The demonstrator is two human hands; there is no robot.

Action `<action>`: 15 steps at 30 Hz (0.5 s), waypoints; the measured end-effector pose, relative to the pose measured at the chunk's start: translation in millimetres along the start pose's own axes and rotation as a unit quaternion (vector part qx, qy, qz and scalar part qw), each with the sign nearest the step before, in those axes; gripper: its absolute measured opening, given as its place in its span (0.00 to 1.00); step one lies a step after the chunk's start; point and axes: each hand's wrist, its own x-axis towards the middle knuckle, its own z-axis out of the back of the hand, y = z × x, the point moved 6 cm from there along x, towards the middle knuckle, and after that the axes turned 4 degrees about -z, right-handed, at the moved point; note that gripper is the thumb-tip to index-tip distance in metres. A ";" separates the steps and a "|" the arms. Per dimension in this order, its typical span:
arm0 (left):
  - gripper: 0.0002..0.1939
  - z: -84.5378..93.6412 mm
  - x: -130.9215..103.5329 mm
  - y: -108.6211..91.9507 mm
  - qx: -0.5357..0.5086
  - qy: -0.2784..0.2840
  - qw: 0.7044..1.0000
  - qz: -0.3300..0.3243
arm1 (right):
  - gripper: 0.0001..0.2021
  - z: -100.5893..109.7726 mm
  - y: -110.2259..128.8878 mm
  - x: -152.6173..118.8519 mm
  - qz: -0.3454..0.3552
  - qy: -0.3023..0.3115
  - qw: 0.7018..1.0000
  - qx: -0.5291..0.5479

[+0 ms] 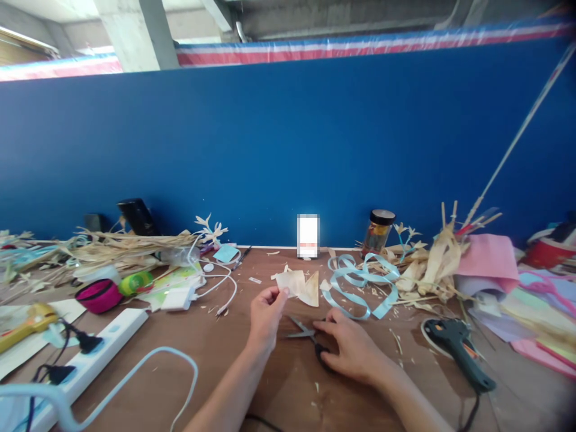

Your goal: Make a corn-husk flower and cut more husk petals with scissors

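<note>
My left hand (265,318) has a pale husk piece (290,282) pinched between thumb and fingers, held just beyond the fingertips. Just to the right of that pinch is a second, pointed husk piece (310,289); the two look to meet or overlap at their edges. My right hand (353,348) is curled at the handles of the scissors (302,332), whose blades are spread and point toward my left wrist, clear of the husk. My own fingers hide the handles, so I can't tell whether I grip them or only rest on them.

I'd judge some cutting is done: small scraps lie beyond my left hand, and the pinched piece has fairly straight edges. I see nothing fixed to it, so any joining seems undone. The glue gun (459,351) lies to the right of my right hand, untouched. The blue ribbon (355,279), beyond that hand, is loosely looped. Farther off, past my left hand, a flower-like form (211,231) looks more finished than what I hold.
</note>
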 end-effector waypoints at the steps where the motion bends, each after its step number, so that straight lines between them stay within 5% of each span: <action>1: 0.16 0.2 0.5 0.1 0.001 0.002 1.000 0.004 | 0.24 0.3 1.2 -0.9 0.010 0.008 1.000 -0.001; 15: 0.14 -5.8 -5.5 8.8 -0.016 0.018 0.999 0.040 | 0.30 -0.5 18.2 -6.4 0.015 -0.032 0.994 -0.106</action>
